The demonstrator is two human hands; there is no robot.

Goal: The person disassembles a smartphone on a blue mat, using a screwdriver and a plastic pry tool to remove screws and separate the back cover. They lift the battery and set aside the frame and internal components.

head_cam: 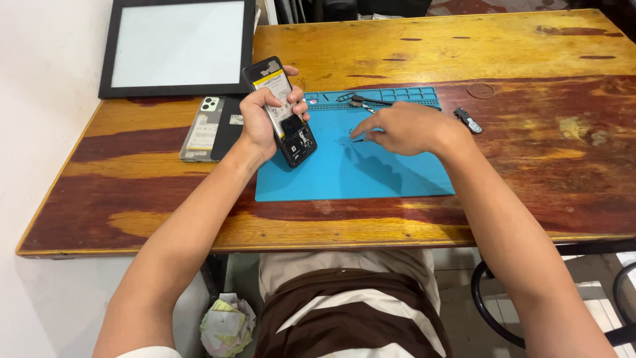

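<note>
While our left hand point(262, 122) wraps around an opened black smartphone with its back cover off point(281, 109), thumb across its exposed insides and fingers curled behind it, we tilt the phone up so its near end rests on the far left corner of the blue rectangular silicone work mat point(358, 166). A yellow-edged battery fills most of the phone's open back. Our right hand point(407, 129) lies low over the middle of the mat, fingertips pinched together on a thin dark tool point(358, 139) whose tip points left and touches the mat's surface; the tool is too small for us to tell its kind. Along the mat's far edge runs a row of small moulded compartments point(397, 95), and a pair of dark metal tweezers point(368, 101) lies there, just beyond our right hand. The mat sits on a worn, varnished wooden table with red and yellow streaks point(530, 59). To the left of the phone, flat on the table, lies a grey phone back panel with a camera cluster at its far corner point(205, 129). Farther off, at the far left, rests a black-framed rectangular screen with a pale face point(177, 45). To the right of the mat lies a small dark component point(468, 120), well apart from our right hand.
</note>
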